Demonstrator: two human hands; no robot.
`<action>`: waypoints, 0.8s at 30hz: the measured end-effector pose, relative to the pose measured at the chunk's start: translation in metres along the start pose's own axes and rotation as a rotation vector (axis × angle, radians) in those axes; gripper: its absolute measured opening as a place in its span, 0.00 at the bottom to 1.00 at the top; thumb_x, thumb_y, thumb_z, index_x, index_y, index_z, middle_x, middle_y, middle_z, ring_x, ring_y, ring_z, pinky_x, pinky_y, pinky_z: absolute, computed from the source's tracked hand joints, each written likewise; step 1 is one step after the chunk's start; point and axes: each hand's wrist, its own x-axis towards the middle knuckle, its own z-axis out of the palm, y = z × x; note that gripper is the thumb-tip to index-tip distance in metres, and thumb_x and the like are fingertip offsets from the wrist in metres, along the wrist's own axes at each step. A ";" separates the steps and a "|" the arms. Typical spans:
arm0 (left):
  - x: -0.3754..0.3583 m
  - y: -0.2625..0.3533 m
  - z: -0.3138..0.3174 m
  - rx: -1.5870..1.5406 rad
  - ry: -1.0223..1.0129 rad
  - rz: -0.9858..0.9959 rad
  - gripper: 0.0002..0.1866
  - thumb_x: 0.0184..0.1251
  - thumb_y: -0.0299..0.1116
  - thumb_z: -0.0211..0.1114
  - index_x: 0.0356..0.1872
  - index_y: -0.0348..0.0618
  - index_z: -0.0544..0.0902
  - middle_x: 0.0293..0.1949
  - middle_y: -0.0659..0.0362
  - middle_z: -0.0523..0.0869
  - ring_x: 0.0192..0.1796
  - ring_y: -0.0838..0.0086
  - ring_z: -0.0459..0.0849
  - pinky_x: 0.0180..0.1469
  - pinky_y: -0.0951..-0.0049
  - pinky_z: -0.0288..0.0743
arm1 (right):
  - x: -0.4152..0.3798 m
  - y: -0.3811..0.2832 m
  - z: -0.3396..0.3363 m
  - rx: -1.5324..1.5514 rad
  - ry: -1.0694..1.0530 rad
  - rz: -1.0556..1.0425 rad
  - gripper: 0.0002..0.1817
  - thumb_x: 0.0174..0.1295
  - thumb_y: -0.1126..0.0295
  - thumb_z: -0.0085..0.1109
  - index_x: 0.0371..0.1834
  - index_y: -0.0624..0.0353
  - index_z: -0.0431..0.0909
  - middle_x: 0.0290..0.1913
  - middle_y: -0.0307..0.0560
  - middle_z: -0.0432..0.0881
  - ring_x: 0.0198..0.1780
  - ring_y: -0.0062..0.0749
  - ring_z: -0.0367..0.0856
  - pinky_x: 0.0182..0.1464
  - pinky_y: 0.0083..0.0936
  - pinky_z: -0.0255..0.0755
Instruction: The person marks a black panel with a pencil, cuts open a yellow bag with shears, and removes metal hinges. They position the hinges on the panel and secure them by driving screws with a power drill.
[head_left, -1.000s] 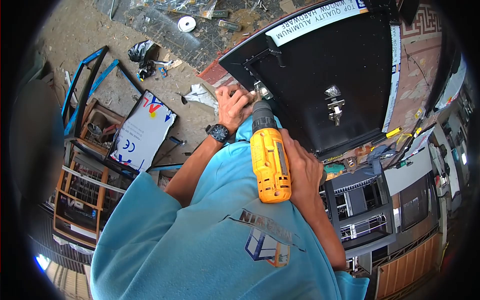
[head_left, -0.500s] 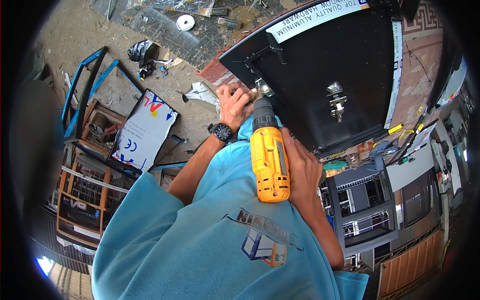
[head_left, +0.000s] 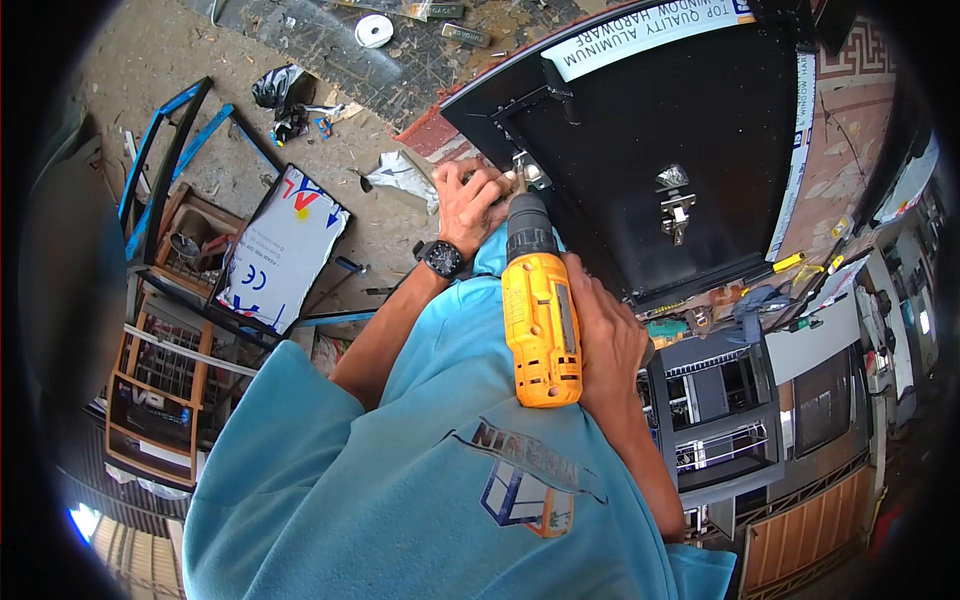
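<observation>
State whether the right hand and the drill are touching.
Touching. The head view shows the right hand against the side of the drill, with no gap between.

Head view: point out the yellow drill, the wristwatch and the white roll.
Yellow drill (head_left: 540, 320): head view, on the middle of its housing.
Wristwatch (head_left: 443, 259): head view, on the dial.
White roll (head_left: 364, 37): head view, on its flat face, off the centre hole.

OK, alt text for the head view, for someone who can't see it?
A person's right hand holds a yellow drill pointed toward a metal fitting on a black panel; the left hand, with a black watch, is beside the drill's tip.
</observation>
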 end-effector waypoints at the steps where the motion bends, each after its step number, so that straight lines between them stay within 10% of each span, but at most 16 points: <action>1: 0.001 0.000 0.000 0.001 0.009 0.006 0.22 0.39 0.34 0.74 0.42 0.51 0.82 0.38 0.66 0.81 0.48 0.65 0.75 0.54 0.55 0.60 | 0.000 0.001 0.001 0.004 0.001 0.002 0.37 0.48 0.73 0.63 0.66 0.67 0.65 0.34 0.54 0.79 0.36 0.46 0.81 0.37 0.34 0.71; 24: 0.006 0.003 0.000 0.024 0.055 0.008 0.16 0.41 0.35 0.74 0.34 0.50 0.81 0.36 0.66 0.80 0.46 0.67 0.76 0.53 0.57 0.61 | 0.003 0.001 -0.003 -0.052 -0.051 0.015 0.36 0.50 0.66 0.66 0.65 0.66 0.67 0.39 0.56 0.81 0.38 0.48 0.84 0.40 0.34 0.75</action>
